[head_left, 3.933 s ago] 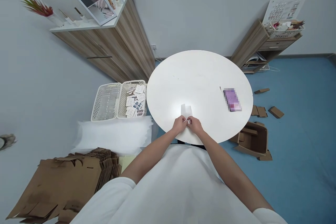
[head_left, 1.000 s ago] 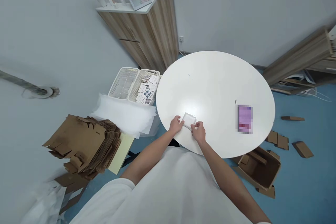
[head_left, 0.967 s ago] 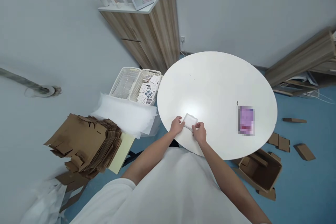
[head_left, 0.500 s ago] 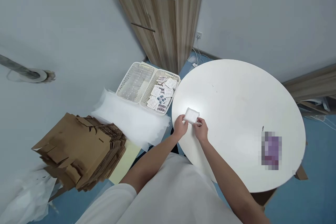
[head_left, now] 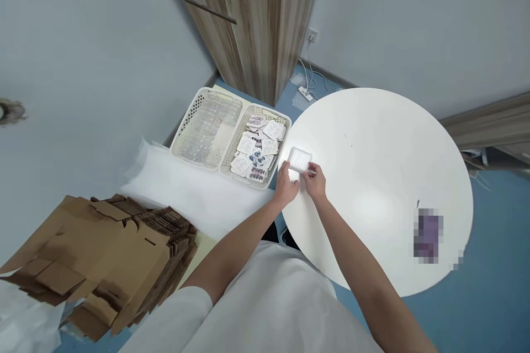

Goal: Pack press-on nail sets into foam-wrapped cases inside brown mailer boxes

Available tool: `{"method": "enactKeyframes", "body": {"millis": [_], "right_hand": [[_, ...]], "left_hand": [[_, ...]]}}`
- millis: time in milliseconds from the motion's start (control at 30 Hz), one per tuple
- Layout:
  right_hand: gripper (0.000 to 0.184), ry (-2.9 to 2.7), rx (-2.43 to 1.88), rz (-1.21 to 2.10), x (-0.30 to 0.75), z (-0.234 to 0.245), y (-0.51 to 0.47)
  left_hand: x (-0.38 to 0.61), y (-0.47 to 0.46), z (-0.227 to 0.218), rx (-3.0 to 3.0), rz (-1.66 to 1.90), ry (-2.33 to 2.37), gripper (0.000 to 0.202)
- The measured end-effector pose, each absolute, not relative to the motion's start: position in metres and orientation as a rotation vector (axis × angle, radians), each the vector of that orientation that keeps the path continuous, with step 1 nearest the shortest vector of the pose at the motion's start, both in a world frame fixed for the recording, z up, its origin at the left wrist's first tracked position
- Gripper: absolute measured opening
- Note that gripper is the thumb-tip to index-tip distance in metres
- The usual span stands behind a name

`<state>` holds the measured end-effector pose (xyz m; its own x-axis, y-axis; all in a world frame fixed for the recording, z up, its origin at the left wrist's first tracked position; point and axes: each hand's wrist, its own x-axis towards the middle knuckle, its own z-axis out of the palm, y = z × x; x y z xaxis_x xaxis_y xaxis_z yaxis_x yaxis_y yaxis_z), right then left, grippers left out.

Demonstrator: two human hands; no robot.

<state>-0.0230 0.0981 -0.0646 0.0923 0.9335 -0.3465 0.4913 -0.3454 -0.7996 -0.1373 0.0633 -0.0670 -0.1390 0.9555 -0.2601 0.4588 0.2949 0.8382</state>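
Note:
A small white rectangular packet (head_left: 300, 159), seemingly wrapped in thin white foam sheet, lies near the left side of the round white table (head_left: 385, 143). My right hand (head_left: 315, 182) pinches its near right corner, where a bit of white edge sticks out past the fingers. At the packet's left edge is my left hand (head_left: 287, 185), its fingertips touching the side and its thumb spread away below it. What is inside the packet cannot be made out.
Left of the table, one white basket (head_left: 176, 138) holds clear plastic boxes and another (head_left: 244, 179) holds cards with press-on nails. White foam sheets (head_left: 186, 187) and stacked flat cardboard (head_left: 111, 237) lie nearer. A blurred purple item (head_left: 428, 237) sits on the table's right.
The view has tipped down and shifted. My left thumb has come away from the packet's near edge, while my right hand keeps its pinch on the corner.

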Motion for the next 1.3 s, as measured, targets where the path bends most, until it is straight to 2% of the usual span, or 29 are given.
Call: {"method": "enactKeyframes", "body": {"millis": [133,267,367,533,900,1067,1300], "right_hand": [[0.058,-1.355,-1.882,1.236,-0.012,-0.062,0.079],[0.057,-1.369,-1.888,1.273,0.006,-0.062,0.045],[0.056,-1.400,-1.866,1.333,0.021,-0.063,0.020],[0.048,-1.477,-1.729,1.356,0.022,-0.063,-0.009],[0.030,-2.072,-1.071,1.641,-0.056,-0.039,-0.051],[0.032,-2.477,-0.820,1.533,-0.112,-0.028,-0.053],[0.039,-2.794,-0.729,1.059,-0.242,-0.007,-0.062]], "left_hand": [[-0.136,0.047,-0.068,1.322,0.788,1.696,0.070],[-0.133,0.019,-0.065,1.339,0.805,1.702,0.067],[-0.134,-0.008,-0.056,1.317,0.808,1.720,0.056],[-0.148,-0.067,-0.032,1.180,0.700,1.728,0.035],[-0.218,-0.188,0.006,1.068,0.681,2.235,0.033],[-0.269,-0.230,0.014,0.926,0.639,2.507,0.033],[-0.339,-0.281,0.021,0.736,0.603,2.644,0.033]]}}
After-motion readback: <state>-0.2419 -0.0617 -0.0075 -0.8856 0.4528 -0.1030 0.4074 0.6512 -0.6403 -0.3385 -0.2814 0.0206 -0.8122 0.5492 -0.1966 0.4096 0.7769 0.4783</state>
